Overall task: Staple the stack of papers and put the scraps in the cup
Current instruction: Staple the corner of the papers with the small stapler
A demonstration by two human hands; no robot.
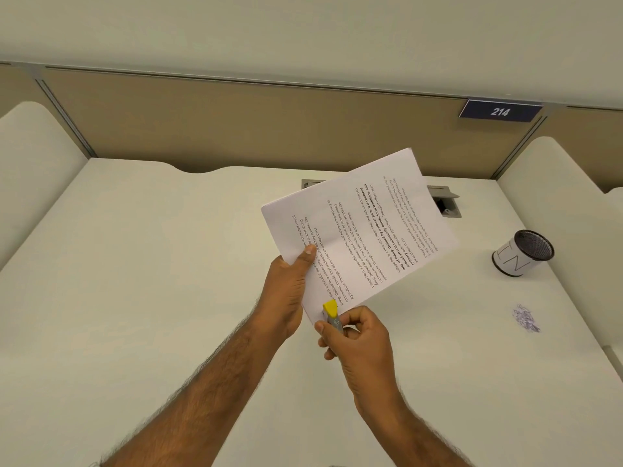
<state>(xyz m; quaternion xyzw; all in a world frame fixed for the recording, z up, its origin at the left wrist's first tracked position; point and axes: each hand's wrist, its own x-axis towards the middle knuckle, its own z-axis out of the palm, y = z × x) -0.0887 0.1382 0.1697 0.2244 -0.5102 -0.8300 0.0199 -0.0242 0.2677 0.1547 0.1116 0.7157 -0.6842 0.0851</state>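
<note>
My left hand holds a stack of printed papers by its left edge, lifted above the white desk and tilted. My right hand grips a small stapler with a yellow tip and grey body, its jaws set over the near corner of the stack. At the right lies a little pile of paper scraps on the desk. Beyond them stands a black mesh cup wrapped in a white label, its mouth open.
A tan partition closes the back of the desk, with a blue plate reading 214. A grey cable hatch sits in the desk behind the papers. White side dividers rise at left and right.
</note>
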